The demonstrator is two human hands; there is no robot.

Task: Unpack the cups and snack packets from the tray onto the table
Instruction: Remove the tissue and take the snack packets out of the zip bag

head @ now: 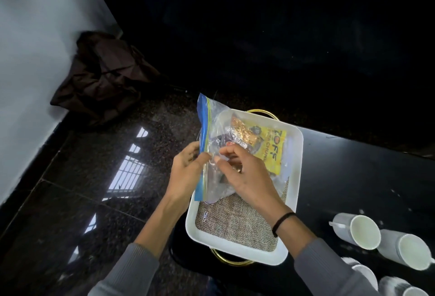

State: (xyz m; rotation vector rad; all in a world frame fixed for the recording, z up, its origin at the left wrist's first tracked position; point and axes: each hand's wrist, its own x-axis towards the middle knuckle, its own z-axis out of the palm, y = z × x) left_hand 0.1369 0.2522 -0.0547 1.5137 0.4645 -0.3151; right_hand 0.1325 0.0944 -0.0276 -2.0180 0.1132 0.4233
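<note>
Peering through the crinkled zip bag, you can barely tell its contents, nor whether the yellow snack packet just past your fingertips lies inside or under it, and the nearest of the cups right of your fingers are cut off by the frame. A black table carries them, with glossy speckled floor and a dark cloth bundle left of your fingers. Your left hand pinches the bag's blue zip edge and your right hand pinches its plastic with curled fingers, above the white tray lined with burlap.

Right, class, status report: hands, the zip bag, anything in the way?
Left hand, right hand pinch zip bag over tray. Snack packets inside. Cups on table, apart.
</note>
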